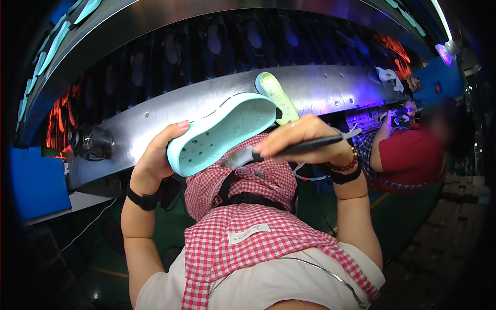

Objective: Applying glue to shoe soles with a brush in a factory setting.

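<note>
A pale turquoise foam shoe sole (pixel 227 135), with a raised rim and small holes near one end, hangs tilted over my lap. My left hand (pixel 157 150) grips it by the holed end, thumb along the rim. In my right hand (pixel 307 135) is a brush (pixel 239 158) with a black handle and pale bristles. The bristles are just below the sole's near edge; I cannot tell whether they touch it. Behind the sole, a yellow-green sole (pixel 279 98) with a light blue edge lies on the metal ledge, partly covered by my right hand.
A curved metal ledge (pixel 325 85) runs across in front of me, with dark, shoe-shaped pieces (pixel 214 41) in a row beyond. Further turquoise pieces (pixel 54 46) line the far left. A co-worker in a red top (pixel 408 155) sits at right. A glass jar (pixel 95 143) stands at left.
</note>
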{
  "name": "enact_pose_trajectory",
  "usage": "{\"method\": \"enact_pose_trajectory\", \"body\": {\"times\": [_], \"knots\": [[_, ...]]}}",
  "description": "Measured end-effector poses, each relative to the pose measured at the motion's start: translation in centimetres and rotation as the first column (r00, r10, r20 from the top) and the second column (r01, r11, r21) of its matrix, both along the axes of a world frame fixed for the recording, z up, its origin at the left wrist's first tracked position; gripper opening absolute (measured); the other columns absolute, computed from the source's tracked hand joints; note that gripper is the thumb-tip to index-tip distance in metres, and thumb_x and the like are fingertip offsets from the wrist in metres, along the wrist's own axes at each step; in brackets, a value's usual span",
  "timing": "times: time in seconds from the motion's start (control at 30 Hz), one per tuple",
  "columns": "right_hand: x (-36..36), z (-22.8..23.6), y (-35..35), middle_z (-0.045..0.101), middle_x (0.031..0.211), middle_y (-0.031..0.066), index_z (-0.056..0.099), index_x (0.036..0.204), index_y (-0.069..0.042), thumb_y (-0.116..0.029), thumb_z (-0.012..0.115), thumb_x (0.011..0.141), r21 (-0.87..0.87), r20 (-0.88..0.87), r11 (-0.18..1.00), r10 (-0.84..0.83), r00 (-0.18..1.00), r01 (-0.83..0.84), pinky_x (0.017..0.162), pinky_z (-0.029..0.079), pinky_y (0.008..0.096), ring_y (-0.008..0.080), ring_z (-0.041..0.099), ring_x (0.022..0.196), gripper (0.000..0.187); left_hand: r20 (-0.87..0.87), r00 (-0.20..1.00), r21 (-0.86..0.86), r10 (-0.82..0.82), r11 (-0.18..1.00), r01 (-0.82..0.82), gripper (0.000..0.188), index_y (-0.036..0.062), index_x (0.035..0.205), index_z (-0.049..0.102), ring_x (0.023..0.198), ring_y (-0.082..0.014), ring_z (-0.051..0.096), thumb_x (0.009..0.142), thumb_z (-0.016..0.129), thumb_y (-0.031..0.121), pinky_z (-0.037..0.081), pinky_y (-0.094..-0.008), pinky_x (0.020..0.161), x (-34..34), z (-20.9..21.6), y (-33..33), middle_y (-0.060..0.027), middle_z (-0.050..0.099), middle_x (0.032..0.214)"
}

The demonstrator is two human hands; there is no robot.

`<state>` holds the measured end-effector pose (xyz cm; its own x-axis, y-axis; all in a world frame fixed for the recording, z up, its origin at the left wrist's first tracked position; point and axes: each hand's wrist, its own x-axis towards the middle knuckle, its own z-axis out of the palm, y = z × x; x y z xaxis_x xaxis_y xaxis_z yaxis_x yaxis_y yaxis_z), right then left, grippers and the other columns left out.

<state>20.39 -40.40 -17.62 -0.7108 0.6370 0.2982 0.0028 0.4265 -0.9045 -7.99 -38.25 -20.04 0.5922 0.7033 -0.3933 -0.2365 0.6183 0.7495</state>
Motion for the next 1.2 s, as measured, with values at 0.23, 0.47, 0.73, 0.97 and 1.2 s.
{"method": "enact_pose_trajectory", "body": {"times": [0.23,0.47,0.73,0.97,1.2], "knots": [[-0.9,0.5,-1.3,0.064,0.089,0.013,0.063,0.088,0.001,-0.002,0.069,0.068,0.072,0.025,0.996,-0.058,0.998,0.057,0.075,0.049,0.0294,0.0235,0.062,0.085,0.022,0.039,0.996,0.158,0.079,0.984,-0.084,0.05,-0.0057,0.107,0.055,0.079,-0.0213,0.062,0.082,0.043,0.037,0.048,-0.0284,0.07,-1.6,0.6,-0.2,-0.0163,0.062,0.095],[-2.9,0.6,-1.3,0.061,0.072,0.007,0.066,0.084,-0.001,-0.002,0.067,0.067,0.027,-0.042,0.915,-0.4,0.915,0.401,0.064,0.044,0.0248,0.0138,0.056,0.07,0.017,0.705,0.667,-0.139,0.242,0.969,-0.205,0.076,0.0056,0.129,0.036,0.118,-0.0306,0.038,0.082,0.025,0.064,0.029,-0.0463,0.099,3.3,-3.9,0.5,-0.0126,0.04,0.13],[-4.8,-2.9,0.5,0.06,0.071,0.0089,0.065,0.083,-0.003,-0.007,0.067,0.067,0.175,-0.063,0.857,-0.481,0.874,0.484,0.06,0.044,0.0269,0.0174,0.057,0.066,0.016,0.628,0.652,-0.199,0.424,0.898,-0.392,0.082,0.0056,0.122,0.039,0.111,-0.0289,0.043,0.078,0.021,0.071,0.033,-0.0424,0.097,5.1,-5.3,0.1,-0.0129,0.047,0.119],[-3.8,-0.2,-0.8,0.06,0.067,0.0078,0.065,0.076,-0.006,-0.006,0.067,0.063,0.26,0.034,0.943,-0.223,0.974,0.207,0.061,0.046,0.0297,0.0211,0.058,0.066,0.012,0.557,0.657,-0.081,0.507,0.821,-0.565,0.083,0.0037,0.118,0.042,0.105,-0.0338,0.048,0.077,0.02,0.072,0.034,-0.0461,0.096,4.0,-4.3,0.7,-0.0165,0.053,0.109],[-5.7,-0.4,-0.5,0.062,0.076,0.0101,0.066,0.085,-0.004,-0.006,0.068,0.066,0.085,-0.082,0.955,-0.277,0.957,0.284,0.067,0.046,0.0272,0.018,0.057,0.074,0.019,0.602,0.663,0.061,0.445,0.802,-0.594,0.083,0.0024,0.105,0.047,0.089,-0.0298,0.053,0.076,0.015,0.074,0.04,-0.0433,0.087,5.4,-2.7,0.6,-0.0137,0.055,0.091]]}}
